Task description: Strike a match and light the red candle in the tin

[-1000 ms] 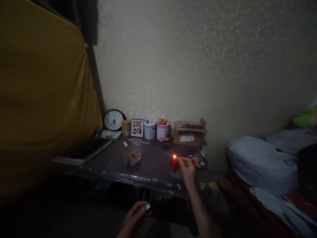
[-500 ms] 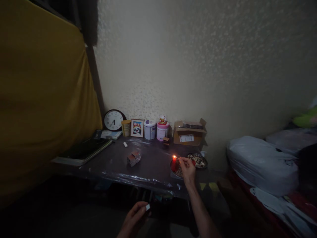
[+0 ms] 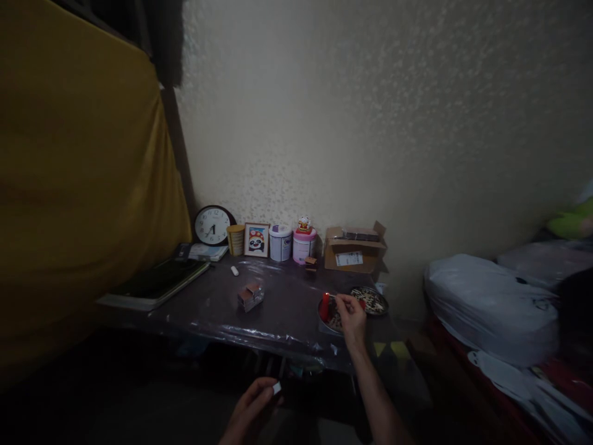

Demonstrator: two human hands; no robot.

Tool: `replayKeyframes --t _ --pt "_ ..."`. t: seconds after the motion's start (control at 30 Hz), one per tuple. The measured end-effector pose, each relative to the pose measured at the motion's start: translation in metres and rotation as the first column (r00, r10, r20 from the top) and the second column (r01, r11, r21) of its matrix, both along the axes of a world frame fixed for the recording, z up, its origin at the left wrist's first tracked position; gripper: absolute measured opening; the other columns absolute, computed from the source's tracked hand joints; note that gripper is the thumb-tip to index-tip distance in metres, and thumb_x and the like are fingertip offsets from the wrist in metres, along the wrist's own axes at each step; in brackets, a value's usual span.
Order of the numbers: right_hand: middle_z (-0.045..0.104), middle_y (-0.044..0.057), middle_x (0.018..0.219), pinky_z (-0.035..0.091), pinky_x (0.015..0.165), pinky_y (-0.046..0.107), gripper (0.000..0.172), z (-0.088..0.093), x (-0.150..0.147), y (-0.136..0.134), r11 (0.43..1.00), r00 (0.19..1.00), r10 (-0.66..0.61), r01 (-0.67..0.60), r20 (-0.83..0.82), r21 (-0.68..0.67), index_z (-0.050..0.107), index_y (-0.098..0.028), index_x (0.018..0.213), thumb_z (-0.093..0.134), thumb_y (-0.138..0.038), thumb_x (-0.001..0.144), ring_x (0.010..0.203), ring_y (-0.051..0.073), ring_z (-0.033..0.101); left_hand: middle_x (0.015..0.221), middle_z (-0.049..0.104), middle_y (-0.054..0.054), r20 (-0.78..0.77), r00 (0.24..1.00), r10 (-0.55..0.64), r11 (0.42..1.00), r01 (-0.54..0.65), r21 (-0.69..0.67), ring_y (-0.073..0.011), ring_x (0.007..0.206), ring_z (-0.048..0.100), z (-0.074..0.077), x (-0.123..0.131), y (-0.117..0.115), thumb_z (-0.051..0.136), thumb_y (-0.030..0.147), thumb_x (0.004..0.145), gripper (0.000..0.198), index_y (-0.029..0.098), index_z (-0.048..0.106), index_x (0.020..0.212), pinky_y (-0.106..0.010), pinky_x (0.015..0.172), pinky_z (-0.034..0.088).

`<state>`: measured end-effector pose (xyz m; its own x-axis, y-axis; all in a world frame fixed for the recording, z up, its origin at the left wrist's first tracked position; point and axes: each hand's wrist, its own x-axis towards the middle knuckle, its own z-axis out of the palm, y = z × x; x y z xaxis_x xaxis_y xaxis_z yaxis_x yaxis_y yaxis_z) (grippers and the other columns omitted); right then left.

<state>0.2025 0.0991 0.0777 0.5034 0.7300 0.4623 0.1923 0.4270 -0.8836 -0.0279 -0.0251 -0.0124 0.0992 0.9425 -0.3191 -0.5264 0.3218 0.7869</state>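
My right hand (image 3: 352, 315) pinches a thin matchstick (image 3: 331, 295) between thumb and fingertips. The match's far end meets the top of an upright red candle (image 3: 325, 307), where a small orange glow shows. This candle stands in a round dish (image 3: 334, 322), which my hand partly covers. Low in the view, in front of the table, my left hand (image 3: 252, 405) is closed around what looks like a matchbox (image 3: 277, 387); only its white end shows. A wrapped pack of small brown boxes (image 3: 251, 298) lies on the table, left of the candle.
Behind the candle dish is a second dish (image 3: 374, 300) of thin pale sticks. A clock (image 3: 213, 225), framed panda picture (image 3: 256, 240), two tubs (image 3: 280, 244) and an open cardboard box (image 3: 354, 250) line the wall. Right of the plastic-covered table (image 3: 208, 303) sits a white bag (image 3: 491, 309).
The bright flame at the candle top has shrunk to a small glow, and the light around it has dimmed. Both hands have hardly moved.
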Motion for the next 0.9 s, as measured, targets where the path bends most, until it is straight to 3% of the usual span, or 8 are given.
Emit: replayKeyframes --t 0.3,0.67,0.9 --pt "0.067 0.003 0.068 0.048 0.067 0.031 0.024 -0.0042 0.0007 0.0035 1.000 0.998 -0.018 0.019 0.056 -0.012 0.065 -0.017 0.072 0.063 -0.041 0.067 0.066 0.018 0.061 0.073 0.069 -0.003 0.024 1.000 -0.007 0.999 0.006 0.039 -0.0217 0.079 0.063 -0.0065 0.0004 0.0022 0.075 0.044 0.054 0.036 0.020 0.065 0.079 -0.033 0.079 0.043" --pt "0.067 0.003 0.069 0.048 0.064 0.030 0.027 -0.0045 -0.0019 0.0044 0.999 0.997 -0.027 0.028 0.071 -0.017 0.064 -0.017 0.072 0.061 -0.043 0.067 0.064 0.018 0.061 0.074 0.070 -0.001 0.055 0.997 -0.053 0.998 0.052 0.025 -0.0192 0.080 0.063 -0.0089 -0.0029 0.0029 0.075 0.042 0.057 0.034 0.021 0.064 0.080 -0.028 0.074 0.042" --pt "0.067 0.004 0.070 0.048 0.065 0.031 0.029 -0.0021 -0.0030 0.0025 1.000 0.998 -0.028 0.029 0.058 -0.009 0.064 -0.016 0.073 0.061 -0.044 0.066 0.066 0.018 0.061 0.072 0.070 -0.001 0.049 0.998 -0.029 1.000 0.029 0.009 -0.0189 0.076 0.064 -0.0078 -0.0025 0.0035 0.078 0.041 0.052 0.036 0.020 0.065 0.079 -0.028 0.072 0.042"
